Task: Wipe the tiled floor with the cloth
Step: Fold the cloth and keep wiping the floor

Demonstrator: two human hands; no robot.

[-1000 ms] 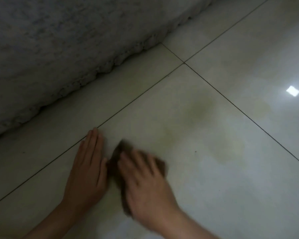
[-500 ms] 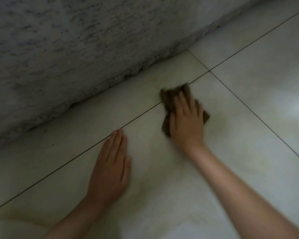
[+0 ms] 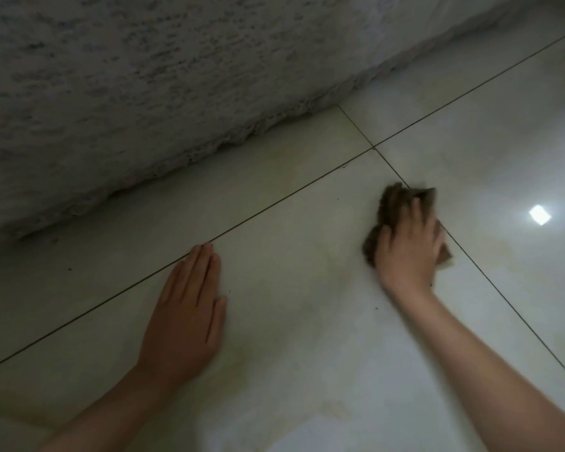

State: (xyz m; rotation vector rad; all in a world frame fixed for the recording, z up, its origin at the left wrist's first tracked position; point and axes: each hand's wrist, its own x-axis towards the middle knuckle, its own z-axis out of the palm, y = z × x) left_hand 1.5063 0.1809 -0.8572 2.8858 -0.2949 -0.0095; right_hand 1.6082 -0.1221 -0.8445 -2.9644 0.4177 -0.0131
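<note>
Wiping is under way: the right hand (image 3: 408, 252) presses the brown cloth (image 3: 393, 203) onto the tiled floor (image 3: 307, 288), its fingers laid over the cloth and blurred. The cloth lies at two o'clock from the left hand (image 3: 186, 318), which rests flat with fingers together. The next stroke probably needs firm pressure toward the faint yellowish marks (image 3: 490, 256) at three o'clock of the cloth.

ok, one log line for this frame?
phase: wipe | right hand: pressing brown cloth on tiled floor, across grout line, blurred | left hand: flat on floor, holds nothing

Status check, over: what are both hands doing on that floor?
Left hand flat on tile, holding nothing. Right hand presses brown cloth over a grout line. Wall nearby, nothing blocking.
</note>
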